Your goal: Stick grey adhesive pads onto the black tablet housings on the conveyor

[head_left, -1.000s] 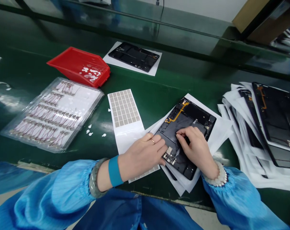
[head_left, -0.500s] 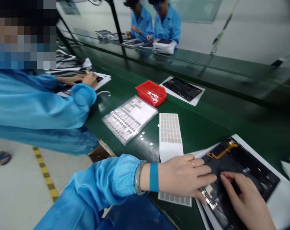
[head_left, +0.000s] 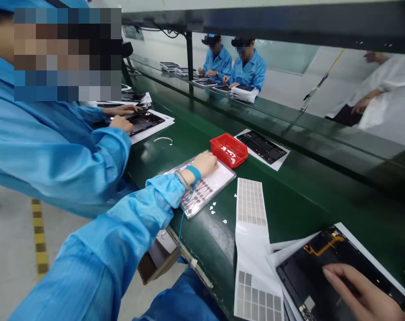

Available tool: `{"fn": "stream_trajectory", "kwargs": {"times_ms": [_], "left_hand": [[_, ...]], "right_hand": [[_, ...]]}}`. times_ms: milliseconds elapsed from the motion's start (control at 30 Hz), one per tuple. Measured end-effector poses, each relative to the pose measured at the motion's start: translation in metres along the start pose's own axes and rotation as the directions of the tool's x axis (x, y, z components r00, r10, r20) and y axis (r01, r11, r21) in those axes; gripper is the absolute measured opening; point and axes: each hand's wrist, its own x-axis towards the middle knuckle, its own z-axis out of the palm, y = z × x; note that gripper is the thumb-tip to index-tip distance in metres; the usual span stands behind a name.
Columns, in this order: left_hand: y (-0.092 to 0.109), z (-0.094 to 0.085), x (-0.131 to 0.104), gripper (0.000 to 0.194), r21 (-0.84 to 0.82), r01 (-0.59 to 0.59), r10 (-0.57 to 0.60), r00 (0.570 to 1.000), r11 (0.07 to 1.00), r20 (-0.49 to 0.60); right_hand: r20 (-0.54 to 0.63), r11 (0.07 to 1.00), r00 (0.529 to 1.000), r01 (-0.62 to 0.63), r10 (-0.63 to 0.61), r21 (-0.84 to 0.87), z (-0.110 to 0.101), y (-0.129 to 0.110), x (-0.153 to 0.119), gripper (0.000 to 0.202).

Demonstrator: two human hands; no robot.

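Note:
My left hand [head_left: 205, 164] reaches over a clear tray [head_left: 219, 180] that holds rows of small round parts with thin wires. Its fingers are curled down at the tray's far side, and whatever they grip is hidden. A teal wrist strap circles that wrist. At the lower right, my right hand [head_left: 366, 290] hovers over or rests on a black device housing [head_left: 291, 272], thumb and forefinger pinched together; what is between them is too small to make out. An orange flex cable [head_left: 324, 247] runs near the housing's upper edge. White sheets lie beneath the housing.
A red bin [head_left: 224, 145] with white bits stands behind the tray. A strip of grey stickers [head_left: 252, 240] lies beside the housing. Another black housing [head_left: 261, 147] is farther back. A co-worker in a blue sleeve [head_left: 98, 151] works at left; other people are across the bench.
My left hand has left the black housing and moved far left to the tray of wired parts. My right hand stays at the housing, still pinched. The view has shifted.

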Motion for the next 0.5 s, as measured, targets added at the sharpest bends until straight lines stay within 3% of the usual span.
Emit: {"fn": "stream_trajectory", "kwargs": {"times_ms": [133,267,400,500], "left_hand": [[0.009,-0.003,0.003,0.017,-0.155,-0.001,-0.004,0.999,0.988,-0.035],[0.017,-0.021,-0.021,0.017,-0.374,-0.032,-0.007,0.995,0.927,-0.104],[0.04,-0.021,-0.066,0.019,-0.575,-0.063,0.099,0.995,0.816,0.032],[0.057,-0.011,-0.096,0.015,-0.72,-0.009,0.162,0.976,0.693,0.144]], "right_hand": [[0.092,0.995,0.99,0.105,-0.104,-0.001,-0.018,-0.06,0.019,0.032],[0.123,0.967,0.959,0.25,-0.254,0.05,-0.011,-0.121,0.046,0.026],[-0.061,0.887,0.894,0.448,-0.444,0.108,0.014,-0.17,0.076,0.026],[-0.052,0.838,0.863,0.502,-0.503,0.215,0.033,-0.198,0.091,0.032]]}}
